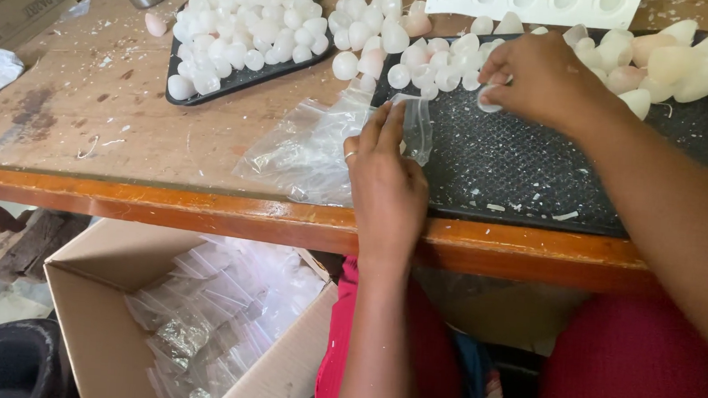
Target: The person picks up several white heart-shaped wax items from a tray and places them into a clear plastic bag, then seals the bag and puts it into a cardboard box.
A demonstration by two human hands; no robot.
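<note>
Two hands at work: the left hand (385, 194) pinches a small clear bag (416, 127) at its mouth; the right hand (541, 78) closes its fingers on one white egg-shaped piece (486, 100).
Bag: small and see-through, held upright just above the near edge of the dark mesh tray (527, 173); it looks unfilled, though its inside is hard to read.
Piece in hand: lifted at the edge of the loose heap (428, 52) of like pieces, just beside the bag's mouth and apart from it.
Bag pile: a crumpled stack of spare clear bags (308, 151) lies on the worktop (89, 117), touching the left hand's fingers.
Larger pieces: pale, bigger egg shapes (690, 60) lie at the tray's far right.
Second tray: a black tray (183, 72) further left is heaped with more white pieces.
Mould: a white sheet with oval hollows (538, 4) lies at the far edge.
Box below: a cardboard box (89, 306) under the worktop holds many clear bags; what is inside them cannot be told.
Progress: judged from this, packing is under way but far from done, as both heaps remain large.
</note>
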